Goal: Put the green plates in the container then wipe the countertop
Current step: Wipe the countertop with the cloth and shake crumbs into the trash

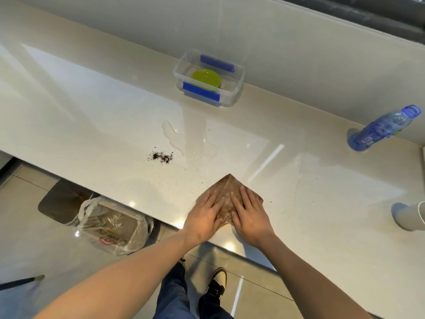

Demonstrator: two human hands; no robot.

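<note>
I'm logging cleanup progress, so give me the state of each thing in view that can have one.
container: open, no lid on.
green plates: inside the container.
countertop: unwiped, with a water puddle and dark crumbs.
cloth: folded, flat near the front edge.
left hand: pressed flat on the cloth.
right hand: pressed flat on the cloth.
blue bottle: upright, capped.

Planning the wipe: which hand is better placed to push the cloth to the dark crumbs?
Probably the left hand: the dark crumbs lie up-left of the brown cloth, on its side; the right hand would cross over.
</note>
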